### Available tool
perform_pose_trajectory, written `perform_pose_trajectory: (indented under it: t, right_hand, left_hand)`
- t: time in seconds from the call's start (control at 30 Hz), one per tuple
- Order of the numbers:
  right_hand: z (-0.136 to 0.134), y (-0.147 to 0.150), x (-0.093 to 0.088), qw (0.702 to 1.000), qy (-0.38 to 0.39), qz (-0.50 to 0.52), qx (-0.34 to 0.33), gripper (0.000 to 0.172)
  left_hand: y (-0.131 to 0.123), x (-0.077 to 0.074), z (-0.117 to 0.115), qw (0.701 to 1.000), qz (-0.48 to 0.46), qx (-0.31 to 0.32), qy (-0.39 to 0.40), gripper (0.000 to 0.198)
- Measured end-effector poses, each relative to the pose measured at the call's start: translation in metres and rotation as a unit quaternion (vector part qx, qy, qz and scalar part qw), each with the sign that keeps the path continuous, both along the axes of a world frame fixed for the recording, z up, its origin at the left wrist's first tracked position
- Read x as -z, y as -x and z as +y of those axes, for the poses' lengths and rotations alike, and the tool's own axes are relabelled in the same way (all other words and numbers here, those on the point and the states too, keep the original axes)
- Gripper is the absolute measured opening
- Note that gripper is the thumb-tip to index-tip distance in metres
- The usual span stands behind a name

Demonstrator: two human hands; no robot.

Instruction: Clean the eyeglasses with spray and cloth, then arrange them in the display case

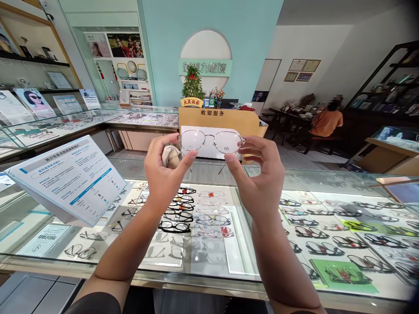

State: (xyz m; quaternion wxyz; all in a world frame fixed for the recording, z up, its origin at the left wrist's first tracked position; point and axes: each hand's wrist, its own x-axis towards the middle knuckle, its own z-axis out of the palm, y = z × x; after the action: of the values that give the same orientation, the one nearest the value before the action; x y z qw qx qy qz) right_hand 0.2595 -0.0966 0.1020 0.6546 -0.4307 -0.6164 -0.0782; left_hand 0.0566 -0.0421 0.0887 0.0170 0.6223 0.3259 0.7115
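Raised above the glass counter is a pair of thin metal-rimmed eyeglasses [210,135], its lenses facing me and one lens carrying a small dark mark. My left hand [163,170] grips its left side between thumb and fingers. A bunched beige cloth [171,157] is tucked in the same palm. On the opposite side, my right hand [258,170] pinches the frame near the hinge, thumb by the lower rim. The temples point away from me and are partly hidden by the hands.
Below my arms, a glass display counter [209,267] holds rows of eyeglasses [176,216]. A folded white sign [70,179] stands on it at left. Beyond are a wooden cashier desk [225,117] with a plant [193,83], and a seated person [327,120] in orange at far right.
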Motion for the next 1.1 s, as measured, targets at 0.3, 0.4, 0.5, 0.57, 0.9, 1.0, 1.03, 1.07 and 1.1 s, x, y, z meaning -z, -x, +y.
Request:
perform_pose_trajectory:
  t: [0.3, 0.4, 0.5, 0.57, 0.9, 1.0, 1.03, 1.07, 1.1]
  right_hand:
    - [-0.0019, -0.0002, -0.0014, 1.000, -0.013, -0.024, 0.010, 0.037]
    - [-0.0014, -0.0001, -0.0013, 1.000, -0.011, -0.019, 0.003, 0.037]
    - [-0.0003, -0.0003, -0.0003, 1.000, -0.002, -0.018, -0.001, 0.038]
    - [0.0003, -0.0004, 0.0004, 1.000, 0.007, -0.016, -0.008, 0.038]
    - [0.0017, -0.0007, 0.0009, 0.998, 0.050, -0.008, -0.034, 0.037]
    - [0.0013, -0.0008, 0.0007, 0.997, 0.061, -0.009, -0.036, 0.037]
    - [0.0011, -0.0008, 0.0006, 0.997, 0.063, -0.010, -0.036, 0.037]
    - [0.0009, -0.0008, 0.0005, 0.997, 0.063, -0.011, -0.035, 0.037]
    - [0.0008, -0.0007, 0.0004, 0.997, 0.061, -0.011, -0.034, 0.037]
  left_hand:
    - [0.0007, -0.0006, 0.0012, 1.000, 0.011, -0.005, -0.006, 0.053]
    - [0.0010, -0.0008, 0.0002, 1.000, 0.004, -0.005, -0.001, 0.051]
    - [0.0012, -0.0012, -0.0014, 1.000, -0.004, -0.006, 0.000, 0.049]
    - [0.0013, -0.0013, -0.0022, 1.000, -0.006, -0.010, -0.010, 0.048]
    - [0.0029, -0.0003, -0.0027, 0.995, 0.016, -0.041, -0.084, 0.054]
    - [0.0030, -0.0002, -0.0032, 0.993, 0.022, -0.045, -0.104, 0.051]
    - [0.0030, -0.0002, -0.0033, 0.993, 0.023, -0.045, -0.110, 0.051]
    - [0.0029, -0.0002, -0.0033, 0.992, 0.025, -0.044, -0.114, 0.051]
    - [0.0029, -0.0002, -0.0032, 0.992, 0.026, -0.042, -0.117, 0.052]
